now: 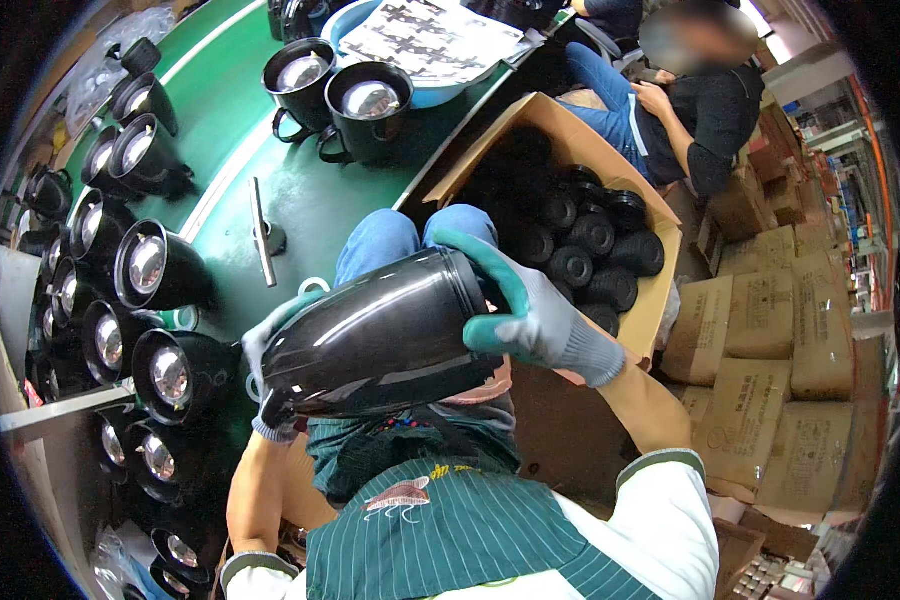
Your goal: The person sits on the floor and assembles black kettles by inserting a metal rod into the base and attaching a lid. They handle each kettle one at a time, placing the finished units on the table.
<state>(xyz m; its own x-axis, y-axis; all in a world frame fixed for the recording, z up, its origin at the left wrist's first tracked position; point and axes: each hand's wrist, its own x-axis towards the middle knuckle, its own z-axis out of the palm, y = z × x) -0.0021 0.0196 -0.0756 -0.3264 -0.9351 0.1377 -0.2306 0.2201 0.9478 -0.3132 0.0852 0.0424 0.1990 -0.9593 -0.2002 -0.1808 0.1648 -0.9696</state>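
Observation:
A glossy black jug lies tilted across my lap, its narrower end up to the right. My right hand, in a grey glove with green-coated fingers, is closed round that end, with fingers above and thumb below. At the wider end, my gloved left hand grips the jug from the left; most of its fingers are hidden behind the black body. A pale ring shows beside the left hand.
Several black jugs with silvery insides crowd the left of the green work surface, near a metal bar. Two jugs stand by a blue basin. An open carton holds black round parts. A person sits beyond stacked cartons.

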